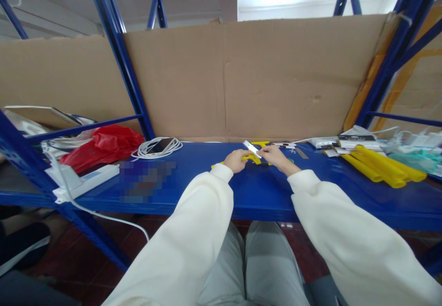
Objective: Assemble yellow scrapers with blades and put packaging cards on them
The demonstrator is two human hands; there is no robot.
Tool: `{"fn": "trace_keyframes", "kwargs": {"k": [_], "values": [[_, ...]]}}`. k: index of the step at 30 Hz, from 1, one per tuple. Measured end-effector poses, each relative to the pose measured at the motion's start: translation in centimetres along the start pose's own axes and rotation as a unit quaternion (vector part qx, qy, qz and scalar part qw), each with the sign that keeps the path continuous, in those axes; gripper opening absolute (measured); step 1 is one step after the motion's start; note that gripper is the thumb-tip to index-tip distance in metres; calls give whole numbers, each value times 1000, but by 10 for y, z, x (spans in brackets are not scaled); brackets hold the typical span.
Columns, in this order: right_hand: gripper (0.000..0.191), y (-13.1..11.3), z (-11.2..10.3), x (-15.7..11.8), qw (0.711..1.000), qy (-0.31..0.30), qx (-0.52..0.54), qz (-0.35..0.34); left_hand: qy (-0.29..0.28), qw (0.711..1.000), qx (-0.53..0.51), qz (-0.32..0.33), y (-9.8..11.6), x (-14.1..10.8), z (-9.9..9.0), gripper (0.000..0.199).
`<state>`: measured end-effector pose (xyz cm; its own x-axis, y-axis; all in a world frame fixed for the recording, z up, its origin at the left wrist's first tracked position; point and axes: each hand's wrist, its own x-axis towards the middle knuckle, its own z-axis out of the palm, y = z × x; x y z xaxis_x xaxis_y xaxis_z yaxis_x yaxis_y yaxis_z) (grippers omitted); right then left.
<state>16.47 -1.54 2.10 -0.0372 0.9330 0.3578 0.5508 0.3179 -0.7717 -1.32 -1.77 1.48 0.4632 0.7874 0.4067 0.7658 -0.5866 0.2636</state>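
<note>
Both my hands work close together over the blue shelf top [196, 177]. My left hand [235, 160] is closed around a yellow tool [254, 158], whose exact kind I cannot make out; a yellow end also pokes out left of the hand. Just to the right, my right hand [275, 155] has its fingers pinched at the lower end of a flat white strip [250, 147]. The strip slants up to the left, above the yellow tool. Behind the hands lies another yellow piece [261, 143]. A thin grey metal strip [301, 153] rests right of my right hand.
Yellow tubes [386, 165] and white packets [357, 138] lie at the right. At the left are a coiled white cable [157, 148] with a dark phone-like slab, a red plastic bag [107, 145] and a white power strip [93, 181]. A cardboard wall [258, 80] stands behind.
</note>
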Motion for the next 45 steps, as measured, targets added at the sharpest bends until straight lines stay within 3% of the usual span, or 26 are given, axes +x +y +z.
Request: {"fn": "trace_keyframes", "kwargs": {"k": [5, 15, 24, 31, 37, 45], "values": [[25, 4, 2, 2, 1000, -8, -3, 1, 8, 1000, 1, -1, 0, 1, 0, 44], [28, -9, -2, -12, 990, -77, 62, 98, 25, 999, -17, -17, 0, 0, 0, 46], [22, -5, -2, -11, 960, -132, 210, 129, -23, 998, 61, -6, 7, -7, -5, 52], [27, 4, -7, -10, 952, -179, 220, 117, -55, 991, 124, 15, 17, -12, -9, 53], [20, 2, -7, -9, 944, -173, 241, 147, -48, 992, 117, 3, 20, -13, -13, 46], [33, 5, -4, -5, 958, -70, 247, 125, -63, 989, 127, 50, 25, -13, -13, 45]]}}
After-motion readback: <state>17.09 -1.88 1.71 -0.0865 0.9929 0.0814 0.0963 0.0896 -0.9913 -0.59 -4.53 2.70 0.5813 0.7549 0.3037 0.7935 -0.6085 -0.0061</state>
